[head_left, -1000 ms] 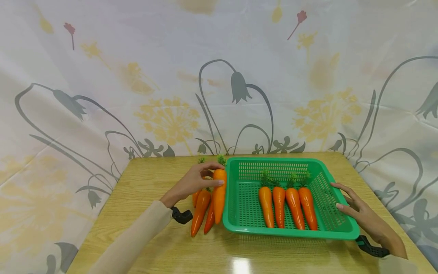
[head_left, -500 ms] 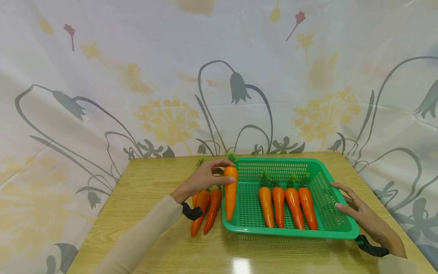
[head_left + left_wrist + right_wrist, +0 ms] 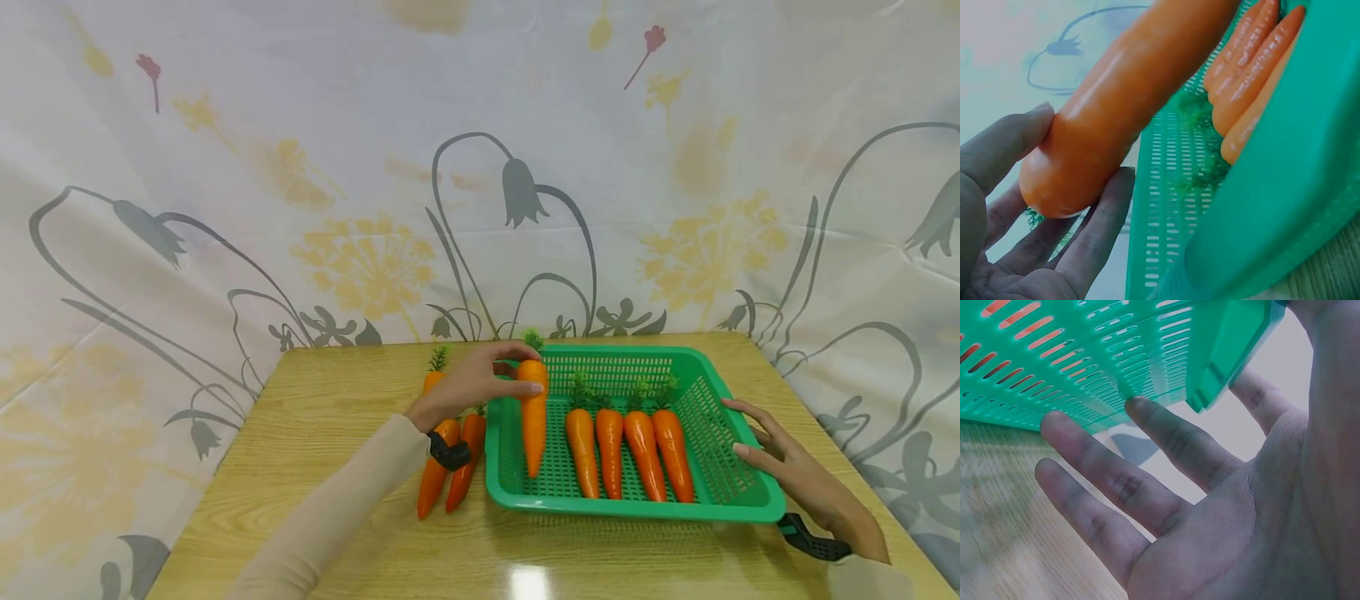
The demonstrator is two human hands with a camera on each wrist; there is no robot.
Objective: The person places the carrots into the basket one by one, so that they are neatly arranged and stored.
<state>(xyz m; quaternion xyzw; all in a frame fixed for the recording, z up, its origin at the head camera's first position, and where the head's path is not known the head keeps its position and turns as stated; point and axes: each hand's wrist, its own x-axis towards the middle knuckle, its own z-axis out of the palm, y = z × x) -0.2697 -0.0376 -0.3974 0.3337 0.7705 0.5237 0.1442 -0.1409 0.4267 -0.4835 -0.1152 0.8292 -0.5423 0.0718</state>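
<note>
My left hand (image 3: 480, 379) pinches an orange carrot (image 3: 533, 417) near its thick leafy end, thumb on one side and fingers on the other. The carrot hangs tip toward me over the left part of the green basket (image 3: 637, 506). Inside the basket several carrots (image 3: 641, 454) lie side by side, leafy tops toward the back. At the basket's right side my right hand (image 3: 798, 475) holds the rim, its thumb over the edge. In the right wrist view, the other fingers (image 3: 1116, 478) extend beneath the rim against or near the slotted outer wall.
Left of the basket more carrots (image 3: 433, 483) lie on the wooden table (image 3: 330, 500), partly hidden by my left hand and wrist. A patterned cloth (image 3: 360, 167) hangs behind the table's back edge. Black bands (image 3: 813, 540) sit on both wrists.
My left hand has carried the carrot rightward from beside the basket, across its left rim, to above the inside. The right hand has stayed on the rim.
</note>
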